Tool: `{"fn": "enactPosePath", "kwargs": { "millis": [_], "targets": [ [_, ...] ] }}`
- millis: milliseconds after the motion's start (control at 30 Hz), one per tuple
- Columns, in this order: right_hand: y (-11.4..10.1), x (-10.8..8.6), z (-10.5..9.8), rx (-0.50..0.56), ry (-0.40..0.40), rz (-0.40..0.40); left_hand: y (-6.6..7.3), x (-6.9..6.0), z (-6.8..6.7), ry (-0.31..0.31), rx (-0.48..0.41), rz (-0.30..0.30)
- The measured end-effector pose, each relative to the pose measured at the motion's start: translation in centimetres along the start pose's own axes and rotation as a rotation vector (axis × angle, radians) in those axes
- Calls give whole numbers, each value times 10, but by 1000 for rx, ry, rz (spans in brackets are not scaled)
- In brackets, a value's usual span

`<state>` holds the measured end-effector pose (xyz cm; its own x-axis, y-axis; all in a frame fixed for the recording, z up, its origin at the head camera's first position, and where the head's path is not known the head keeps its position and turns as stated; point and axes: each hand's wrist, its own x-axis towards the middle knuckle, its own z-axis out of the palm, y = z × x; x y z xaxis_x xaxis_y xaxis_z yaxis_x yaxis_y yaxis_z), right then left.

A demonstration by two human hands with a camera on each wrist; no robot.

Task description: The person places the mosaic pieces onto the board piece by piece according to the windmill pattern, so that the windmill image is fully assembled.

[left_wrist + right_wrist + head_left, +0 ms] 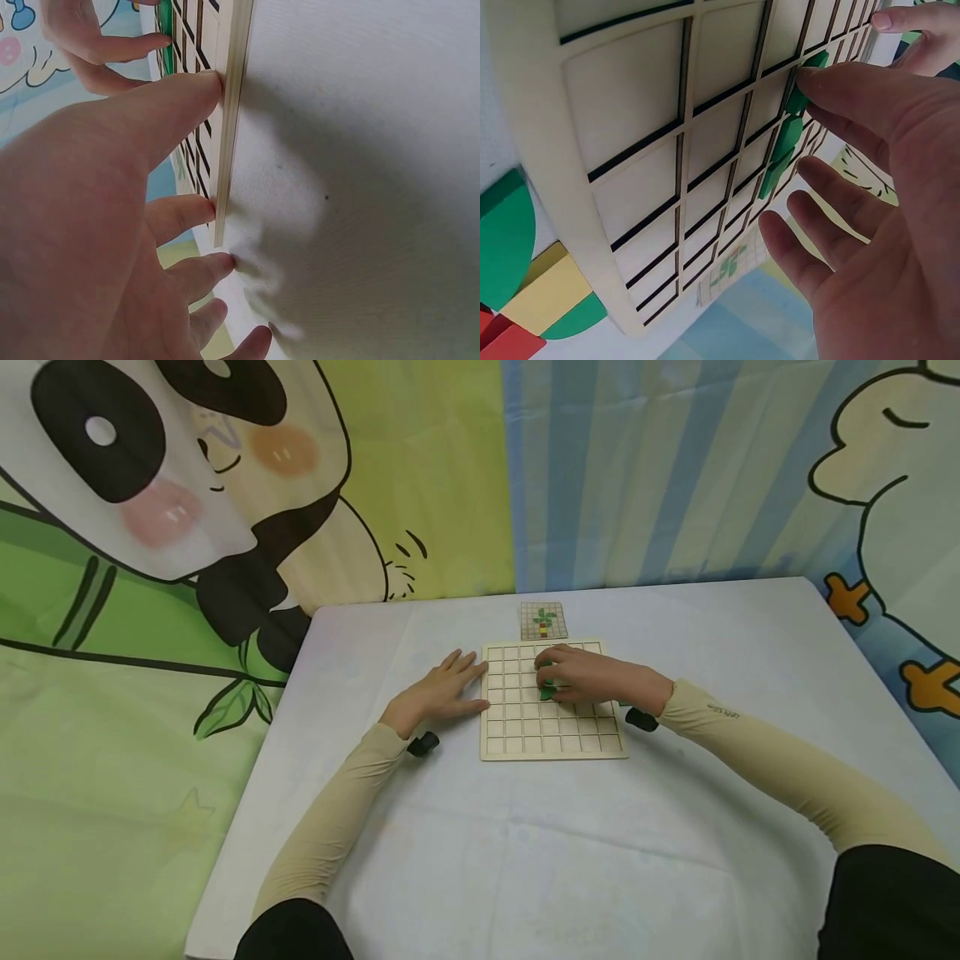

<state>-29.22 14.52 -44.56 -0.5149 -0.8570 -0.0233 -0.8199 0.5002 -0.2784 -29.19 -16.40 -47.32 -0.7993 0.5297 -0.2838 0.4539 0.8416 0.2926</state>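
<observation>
A wooden grid board lies on the white table. At its left edge is my left hand, fingers spread, with the thumb and index finger touching the rim. My right hand reaches over the board from the right. Its thumb and index finger pinch a green piece at the grid, while the other fingers extend loosely. In line with it, more green pieces sit in the cells. The right hand partly covers these pieces in the head view.
Behind the board lies a small pattern card showing a green, red and yellow figure. Beside the board's right side, the right wrist view shows loose pieces: green, yellow and red. A printed curtain hangs behind the table.
</observation>
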Motion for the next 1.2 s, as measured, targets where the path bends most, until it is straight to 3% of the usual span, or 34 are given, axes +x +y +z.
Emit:
{"fn": "enactPosePath", "kwargs": {
  "millis": [400, 700, 1200],
  "targets": [
    [1, 0, 3, -8, 6, 10, 0, 1, 2, -2, -8, -3],
    [0, 0, 3, 3, -7, 69, 0, 1, 0, -1, -1, -3],
    [-3, -1, 6, 43, 52, 47, -1, 3, 2, -1, 9, -10]
  ]
}}
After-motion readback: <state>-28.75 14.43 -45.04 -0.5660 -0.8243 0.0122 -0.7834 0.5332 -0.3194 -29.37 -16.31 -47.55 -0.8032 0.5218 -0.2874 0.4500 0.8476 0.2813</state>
